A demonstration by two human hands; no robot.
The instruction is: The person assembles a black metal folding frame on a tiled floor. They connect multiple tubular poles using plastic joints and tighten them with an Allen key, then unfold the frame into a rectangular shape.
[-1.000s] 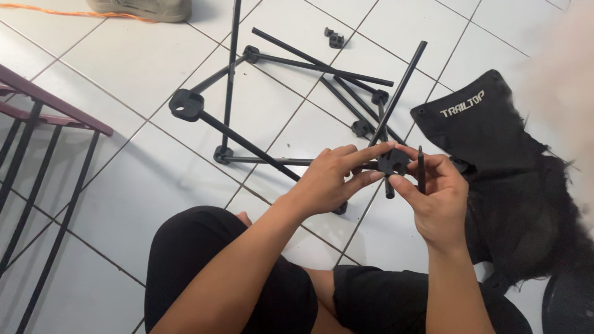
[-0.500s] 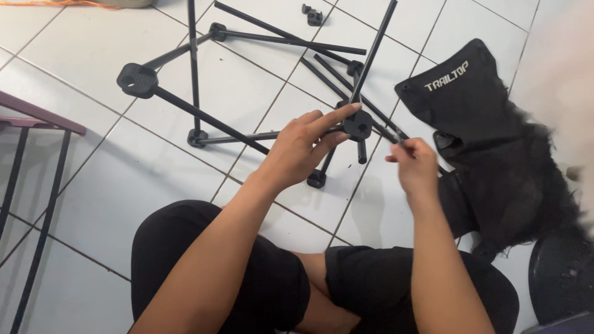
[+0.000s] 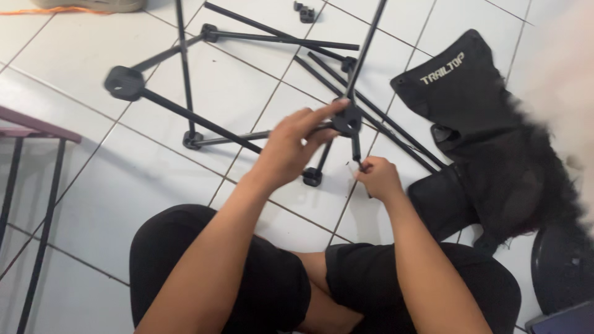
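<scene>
A black folding frame of thin poles and plastic joints (image 3: 204, 127) lies spread on the white tiled floor. My left hand (image 3: 294, 145) grips a black hub joint (image 3: 348, 119) raised off the floor, with one pole (image 3: 365, 43) rising from it toward the top. Just below that hub, my right hand (image 3: 377, 178) pinches the lower end of a short black pole (image 3: 357, 148) that hangs from it. I sit cross-legged in black shorts, knees at the bottom.
A black fabric seat cover with mesh (image 3: 495, 142) lies crumpled at the right. A dark red metal rack (image 3: 25, 161) stands at the left edge. A round black object (image 3: 566, 266) sits at bottom right, a small black clip (image 3: 305, 11) at the top.
My left hand stays on the hub, which sits a little higher. My right hand has dropped from beside the hub to the lower end of the short pole.
</scene>
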